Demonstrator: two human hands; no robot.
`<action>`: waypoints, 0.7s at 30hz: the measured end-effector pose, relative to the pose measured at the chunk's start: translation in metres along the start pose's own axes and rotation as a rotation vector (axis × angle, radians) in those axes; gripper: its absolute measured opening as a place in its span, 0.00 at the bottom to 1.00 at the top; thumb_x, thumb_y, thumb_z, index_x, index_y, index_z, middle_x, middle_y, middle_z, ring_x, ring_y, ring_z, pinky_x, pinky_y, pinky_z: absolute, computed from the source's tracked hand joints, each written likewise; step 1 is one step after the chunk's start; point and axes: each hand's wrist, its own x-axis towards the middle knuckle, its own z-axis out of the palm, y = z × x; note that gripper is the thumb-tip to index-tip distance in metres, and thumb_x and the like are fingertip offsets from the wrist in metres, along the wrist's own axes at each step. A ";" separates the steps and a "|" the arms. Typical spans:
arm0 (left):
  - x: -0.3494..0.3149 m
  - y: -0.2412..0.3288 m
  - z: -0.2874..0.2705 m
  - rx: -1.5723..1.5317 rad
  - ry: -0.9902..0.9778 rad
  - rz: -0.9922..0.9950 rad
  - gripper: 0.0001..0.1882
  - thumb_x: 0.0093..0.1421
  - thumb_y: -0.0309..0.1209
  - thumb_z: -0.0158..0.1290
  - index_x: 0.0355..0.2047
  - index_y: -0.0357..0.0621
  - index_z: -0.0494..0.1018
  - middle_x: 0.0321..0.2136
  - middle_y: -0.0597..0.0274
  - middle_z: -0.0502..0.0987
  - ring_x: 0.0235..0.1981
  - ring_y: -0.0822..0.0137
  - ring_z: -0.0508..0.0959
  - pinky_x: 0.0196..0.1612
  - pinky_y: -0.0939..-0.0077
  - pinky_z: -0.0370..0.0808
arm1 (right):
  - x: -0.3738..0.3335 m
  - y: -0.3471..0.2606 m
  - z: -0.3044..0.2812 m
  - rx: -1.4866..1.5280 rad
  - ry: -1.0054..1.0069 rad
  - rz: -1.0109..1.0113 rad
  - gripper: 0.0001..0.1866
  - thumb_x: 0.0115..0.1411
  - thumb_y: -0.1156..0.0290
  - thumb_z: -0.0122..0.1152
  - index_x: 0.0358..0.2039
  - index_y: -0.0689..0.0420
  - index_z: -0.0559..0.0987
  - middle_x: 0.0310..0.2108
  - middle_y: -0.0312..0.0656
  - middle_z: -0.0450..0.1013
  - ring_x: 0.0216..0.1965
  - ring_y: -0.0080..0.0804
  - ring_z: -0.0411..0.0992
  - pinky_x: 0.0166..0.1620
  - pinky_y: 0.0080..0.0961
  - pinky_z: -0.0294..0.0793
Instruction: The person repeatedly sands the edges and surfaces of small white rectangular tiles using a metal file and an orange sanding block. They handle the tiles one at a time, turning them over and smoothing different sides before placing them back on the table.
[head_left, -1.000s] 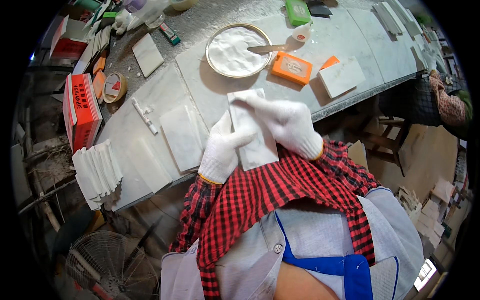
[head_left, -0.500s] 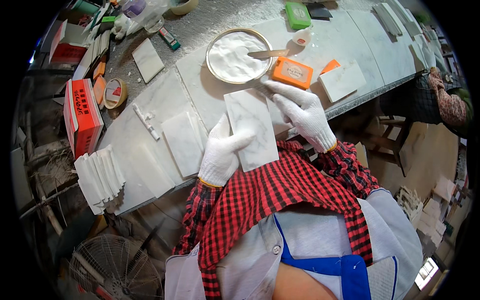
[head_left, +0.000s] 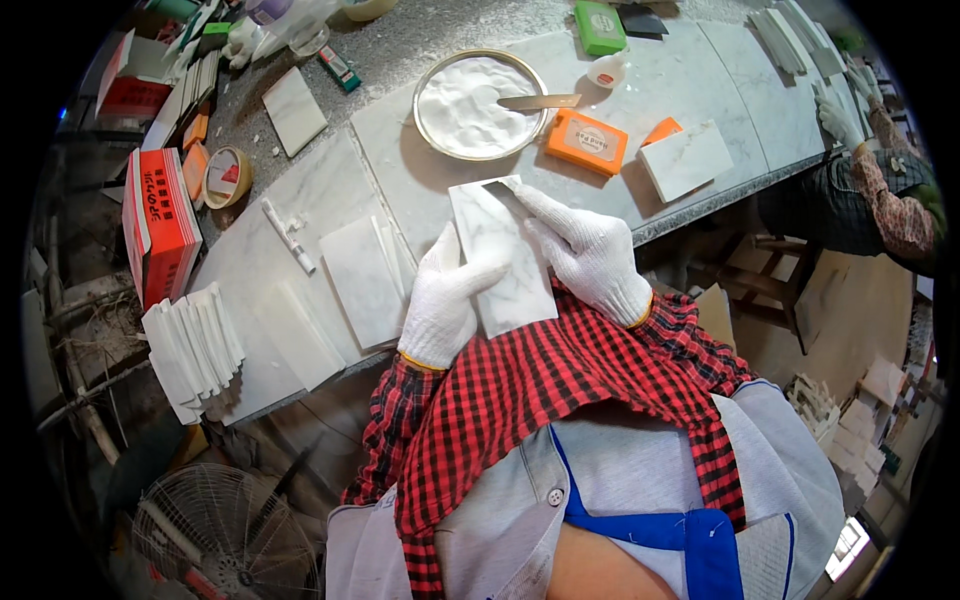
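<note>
My left hand [head_left: 440,305], in a white knit glove, grips a white marble tile [head_left: 510,265] with grey veins by its left side, the thumb lying across the face. My right hand [head_left: 590,245], gloved the same way, is at the tile's right side. Its index finger stretches to the top edge near the upper corner, and the thumb stands apart from it. I see no tool in that hand; its underside is hidden. Beyond the tile, a round tin of white paste [head_left: 470,110] has a flat wooden-looking spatula [head_left: 540,102] lying across its rim.
Stacked tiles [head_left: 365,280] lie left of my hands, with more tile pieces [head_left: 195,350] near the left edge. A white marker-like stick [head_left: 288,237], a red box [head_left: 160,225], an orange box [head_left: 587,142] and a green box [head_left: 598,28] are around. Another person's gloved hand [head_left: 838,118] is at far right.
My right hand has come in toward the tile, its index finger now at the top edge. My left hand keeps its hold. The other person's gloved hands have come into view at far right.
</note>
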 end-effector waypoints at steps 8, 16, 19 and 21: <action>-0.002 -0.003 -0.001 0.020 0.068 -0.002 0.26 0.59 0.19 0.55 0.60 0.33 0.68 0.50 0.57 0.77 0.50 0.66 0.79 0.54 0.72 0.76 | -0.001 -0.014 0.007 -0.045 -0.049 -0.031 0.27 0.62 0.65 0.64 0.62 0.39 0.76 0.25 0.46 0.77 0.24 0.45 0.78 0.29 0.37 0.76; -0.002 -0.004 -0.002 -0.016 0.029 0.033 0.27 0.59 0.18 0.56 0.60 0.33 0.68 0.51 0.56 0.77 0.51 0.66 0.79 0.55 0.71 0.75 | 0.004 -0.005 -0.006 0.451 -0.110 0.190 0.23 0.63 0.72 0.63 0.60 0.57 0.78 0.49 0.53 0.80 0.45 0.37 0.83 0.48 0.25 0.78; -0.002 -0.002 -0.001 0.002 0.000 0.034 0.27 0.59 0.18 0.56 0.60 0.34 0.68 0.51 0.57 0.77 0.51 0.66 0.79 0.55 0.71 0.75 | 0.013 0.001 -0.006 0.265 -0.067 0.007 0.23 0.62 0.72 0.64 0.59 0.52 0.79 0.41 0.51 0.81 0.39 0.41 0.83 0.43 0.26 0.80; -0.002 -0.001 -0.001 0.051 -0.018 0.026 0.27 0.59 0.18 0.56 0.60 0.34 0.68 0.51 0.57 0.77 0.51 0.66 0.78 0.55 0.71 0.75 | 0.014 -0.001 0.000 0.207 0.001 -0.048 0.23 0.62 0.68 0.64 0.59 0.43 0.80 0.32 0.48 0.81 0.31 0.45 0.81 0.35 0.32 0.79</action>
